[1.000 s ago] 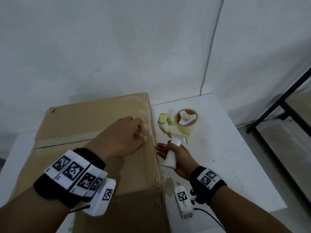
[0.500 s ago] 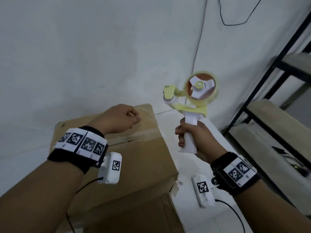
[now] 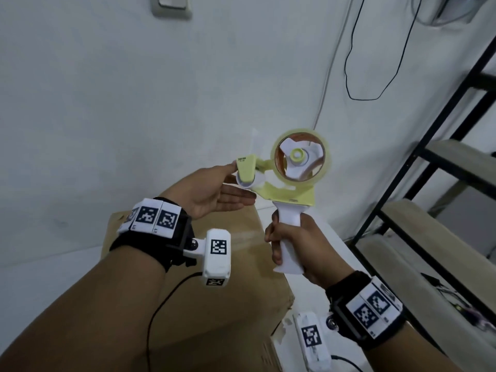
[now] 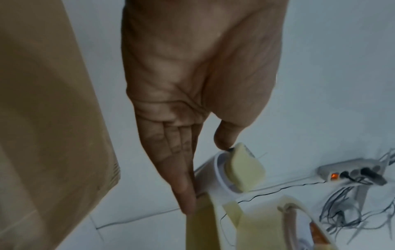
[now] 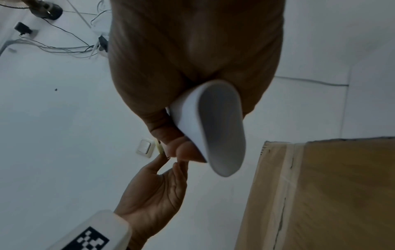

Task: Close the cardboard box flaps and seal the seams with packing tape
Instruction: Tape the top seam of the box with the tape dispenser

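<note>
Head view: with the tape gun (image 3: pixel 288 181) as landmark, the cardboard box (image 3: pixel 214 304) lies below and left of it, flaps shut, one taped seam across its top. The left hand (image 3: pixel 212 193) is spread flat, thumb touching the gun's nose, fingers just under it. The right hand (image 3: pixel 298 248) wraps the white handle, roll uppermost. The left hand sits nearer the box. The tape's loose end is hard to make out.

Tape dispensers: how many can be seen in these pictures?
1. The tape dispenser is in the air above the cardboard box; the right hand grips its handle and the left hand touches its front.
</note>
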